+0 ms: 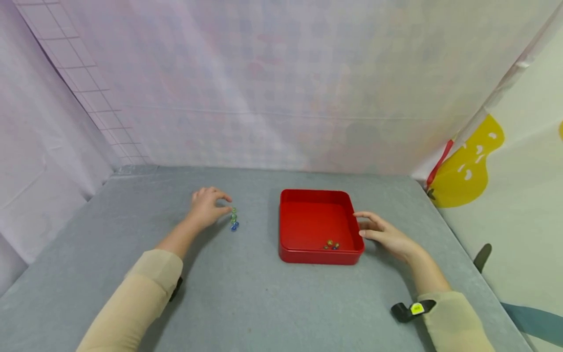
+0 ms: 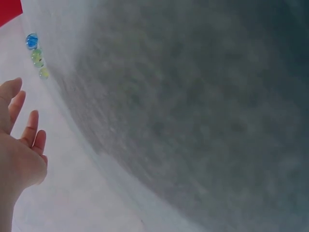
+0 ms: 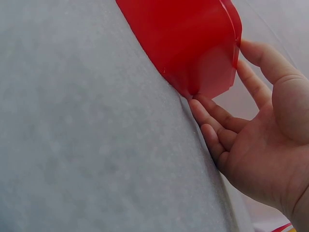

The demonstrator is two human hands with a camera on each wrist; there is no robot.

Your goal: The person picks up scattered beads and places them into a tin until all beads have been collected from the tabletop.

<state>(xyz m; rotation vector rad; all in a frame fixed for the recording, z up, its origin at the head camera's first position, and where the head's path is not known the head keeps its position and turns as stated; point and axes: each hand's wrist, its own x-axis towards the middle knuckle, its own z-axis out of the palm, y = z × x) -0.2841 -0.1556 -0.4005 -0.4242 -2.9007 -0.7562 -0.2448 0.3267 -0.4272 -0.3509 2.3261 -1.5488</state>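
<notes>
A short row of several glass marbles, green ones (image 1: 234, 216) at the far end and blue ones (image 1: 234, 228) nearer, lies on the grey table. My left hand (image 1: 206, 208) is just left of this row, thumb and forefinger apart at its far end with nothing between them. In the left wrist view the row, with a blue marble (image 2: 32, 41) at one end, lies beyond the fingertips. Right of it stands a square red tray (image 1: 318, 256). Several small marbles (image 1: 330, 242) lie in its near right part. My right hand (image 1: 389, 239) touches the tray's right wall with thumb and fingertips.
Grey cloth covers the table (image 1: 246, 303). A pale curtain (image 1: 281, 88) hangs behind its back edge, and a white sheet with a yellow pear print (image 1: 470, 171) closes the right side. A black wrist camera (image 1: 402, 313) sits at the right cuff.
</notes>
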